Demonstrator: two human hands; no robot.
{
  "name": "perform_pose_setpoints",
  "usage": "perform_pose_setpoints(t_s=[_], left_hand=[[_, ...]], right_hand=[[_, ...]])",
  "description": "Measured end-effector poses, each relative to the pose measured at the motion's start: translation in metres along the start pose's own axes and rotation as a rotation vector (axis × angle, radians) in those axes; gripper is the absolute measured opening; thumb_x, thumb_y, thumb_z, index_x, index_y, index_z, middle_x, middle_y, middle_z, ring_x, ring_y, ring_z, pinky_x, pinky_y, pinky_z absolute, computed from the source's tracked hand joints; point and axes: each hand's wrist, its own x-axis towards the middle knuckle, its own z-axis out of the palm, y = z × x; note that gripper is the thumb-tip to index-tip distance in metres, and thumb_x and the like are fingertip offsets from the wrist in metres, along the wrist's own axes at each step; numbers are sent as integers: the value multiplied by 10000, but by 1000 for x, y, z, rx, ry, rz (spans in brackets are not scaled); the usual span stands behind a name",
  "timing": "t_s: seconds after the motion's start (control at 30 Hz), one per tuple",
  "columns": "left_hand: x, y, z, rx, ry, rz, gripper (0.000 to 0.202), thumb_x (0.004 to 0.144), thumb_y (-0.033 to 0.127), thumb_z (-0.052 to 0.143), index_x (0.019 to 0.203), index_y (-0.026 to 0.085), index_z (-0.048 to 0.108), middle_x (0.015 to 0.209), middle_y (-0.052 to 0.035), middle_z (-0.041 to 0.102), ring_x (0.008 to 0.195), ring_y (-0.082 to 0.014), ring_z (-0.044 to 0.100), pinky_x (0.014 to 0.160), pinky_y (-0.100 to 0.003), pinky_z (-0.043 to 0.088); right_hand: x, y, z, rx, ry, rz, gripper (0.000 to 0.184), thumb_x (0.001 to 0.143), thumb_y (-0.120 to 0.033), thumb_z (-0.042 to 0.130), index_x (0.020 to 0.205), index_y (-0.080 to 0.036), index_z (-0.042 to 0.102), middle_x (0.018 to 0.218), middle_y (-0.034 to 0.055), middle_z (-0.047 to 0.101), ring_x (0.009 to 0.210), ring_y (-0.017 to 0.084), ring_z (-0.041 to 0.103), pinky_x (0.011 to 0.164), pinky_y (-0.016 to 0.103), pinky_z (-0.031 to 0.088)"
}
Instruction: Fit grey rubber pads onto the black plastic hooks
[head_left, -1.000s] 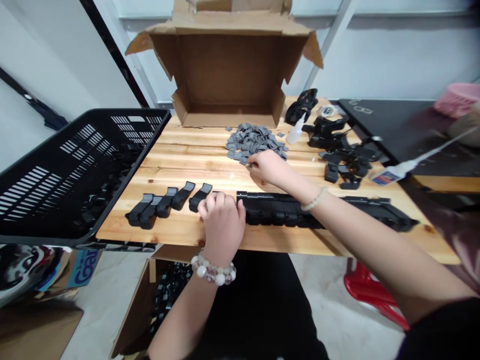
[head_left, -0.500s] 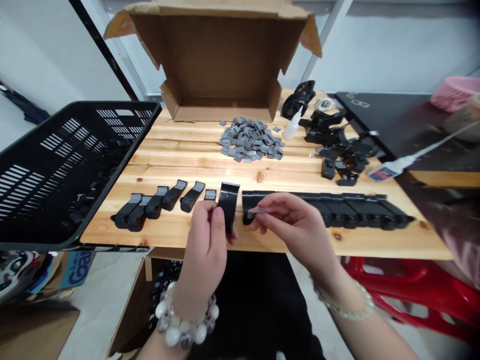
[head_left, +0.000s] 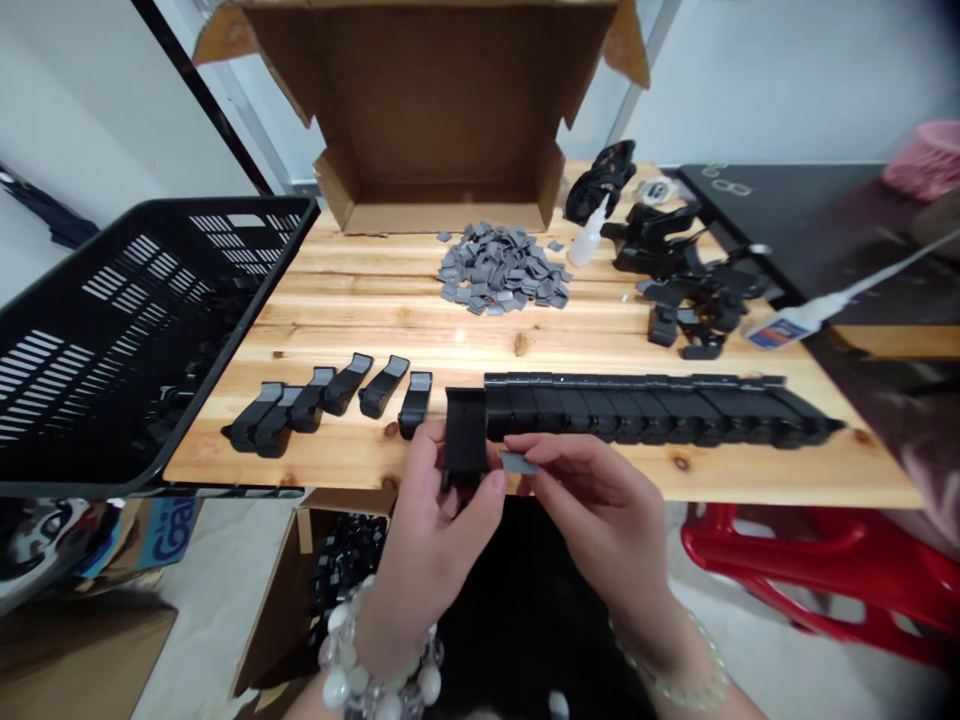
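Note:
My left hand is closed around a black curved plastic part, its broad face turned up toward me. Between the thumb and fingers of my right hand is a small grey pad, held just right of that part. To the right stretches a tight row of similar black plastic parts. Several more black parts with grey pads lie spaced out to the left. Farther back on the wooden table is a pile of loose grey pads.
An open cardboard box stands at the back. A black plastic basket is at the left. At back right are a white squeeze bottle, assorted black parts and a labelled glue bottle. A red stool stands below.
My left hand has turned the black part so its broad face shows, and lowered it slightly. My right hand has moved down and nearer with the grey pad. The view has shifted a little.

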Motion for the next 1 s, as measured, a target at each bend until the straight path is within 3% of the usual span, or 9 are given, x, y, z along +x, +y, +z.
perform_pose_setpoints(t_s=[0.33,0.5,0.67,0.77,0.93,1.0], left_hand=[[-3,1,3,-5,5,16,110,883,191,644,958,230,575,854,58,629,760,-52,609,669,-98,492],[-3,0,4,43,31,-2,113,878,185,646,959,235,585,838,65,638,715,-47,600,655,-97,494],[-3,1,2,74,72,14,126,859,173,661,947,235,594,825,65,628,682,-45,569,631,-93,478],[-4,0,2,57,79,33,135,870,178,656,970,246,597,844,65,630,695,-46,570,644,-91,475],[-9,-3,0,23,51,48,144,882,181,652,989,261,596,869,64,619,711,-44,569,667,-90,473],[-9,-3,-1,-1,45,30,142,884,186,653,990,257,592,861,63,618,704,-46,573,662,-97,477]], right_hand=[[-10,11,0,-7,14,-107,304,899,-43,569,1076,-289,585,1059,-2,713,1012,152,699,913,309,591],[-8,11,2,60,2,-117,385,901,-29,551,1168,-305,525,1218,30,646,1112,177,650,894,342,586],[-4,13,-3,-66,-3,-245,530,846,6,593,1258,-319,517,1299,57,573,1192,226,569,891,385,548],[-4,15,-5,-85,-7,-289,555,840,16,592,1280,-315,519,1270,59,575,1145,219,579,866,377,540],[-4,14,-8,-35,-30,-193,474,873,-5,575,1237,-306,551,1144,39,616,990,166,619,800,326,536],[-4,12,-10,-92,-79,-243,475,865,8,576,1238,-288,567,1156,45,605,1008,163,608,817,320,534]])
